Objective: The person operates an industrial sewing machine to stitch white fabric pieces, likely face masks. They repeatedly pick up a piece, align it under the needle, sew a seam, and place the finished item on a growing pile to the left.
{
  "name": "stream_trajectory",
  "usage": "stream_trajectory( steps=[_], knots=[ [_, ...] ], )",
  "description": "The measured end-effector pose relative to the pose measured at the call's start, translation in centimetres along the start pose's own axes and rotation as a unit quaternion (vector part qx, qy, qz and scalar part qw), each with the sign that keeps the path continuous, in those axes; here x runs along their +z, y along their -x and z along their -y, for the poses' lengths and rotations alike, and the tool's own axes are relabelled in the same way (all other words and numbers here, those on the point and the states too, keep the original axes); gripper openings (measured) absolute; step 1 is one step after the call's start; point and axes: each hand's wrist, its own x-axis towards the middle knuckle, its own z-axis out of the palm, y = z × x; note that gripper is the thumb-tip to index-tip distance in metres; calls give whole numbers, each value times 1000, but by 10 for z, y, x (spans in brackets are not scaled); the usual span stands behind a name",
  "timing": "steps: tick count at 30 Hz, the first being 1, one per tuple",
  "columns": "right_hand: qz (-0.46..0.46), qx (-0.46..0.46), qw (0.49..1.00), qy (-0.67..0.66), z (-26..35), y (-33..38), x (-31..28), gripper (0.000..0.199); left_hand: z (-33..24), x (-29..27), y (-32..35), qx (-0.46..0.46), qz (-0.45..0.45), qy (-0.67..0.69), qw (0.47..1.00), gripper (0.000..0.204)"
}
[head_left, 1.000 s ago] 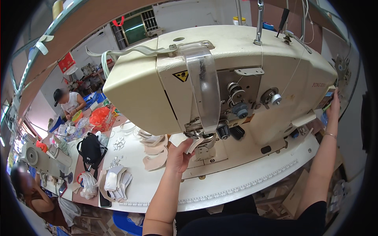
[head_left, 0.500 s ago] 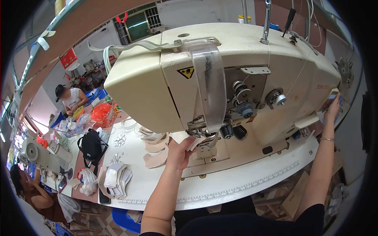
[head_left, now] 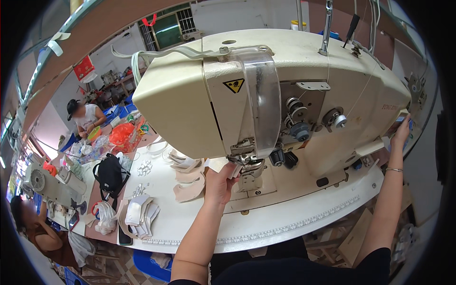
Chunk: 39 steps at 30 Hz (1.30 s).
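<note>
A large cream sewing machine (head_left: 185, 109) fills the middle of the view. Below its needle area, my left hand (head_left: 219, 184) grips a small bundle of pale fabric pieces (head_left: 229, 169), pinched between thumb and fingers against the presser foot (head_left: 247, 160). Far to the right, my right hand (head_left: 402, 130) touches the machine's right end beside a small panel; its fingertips are mostly hidden there. Left of my left hand, curved beige fabric pieces (head_left: 187, 178) lie in a loose row on the white table (head_left: 190, 232).
A stack of white cut pieces (head_left: 141, 216) lies at the table's left edge, near a black bag (head_left: 111, 175) and small white bits (head_left: 144, 167). Two other people sit at the left. A blue bin (head_left: 149, 263) stands below the table edge.
The view has shifted slightly, so the machine appears a little farther right. My left hand still holds the fabric by the presser foot; my right hand stays at the machine's right end.
</note>
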Motion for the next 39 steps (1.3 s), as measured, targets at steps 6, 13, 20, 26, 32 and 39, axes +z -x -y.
stream_trajectory(
  steps=[6,13,20,26,32,39],
  knots=[
    [4,16,999,32,4,-1,-6,62,-12,-34,24,-113,196,-172,959,8],
    [-40,-21,998,52,3,2,1,60,-50,-9,-14,-16,6,-295,955,25],
    [2,-101,967,235,46,-4,7,54,-32,-13,-16,33,162,-298,940,20],
    [34,-137,957,253,42,-38,-3,50,-46,2,-10,27,149,-327,933,22],
    [-41,-124,969,209,12,14,-6,43,-41,3,-12,45,146,-328,932,19],
    [74,-281,955,62,39,240,24,15,-4,-19,11,406,90,-458,786,35]
  ],
)
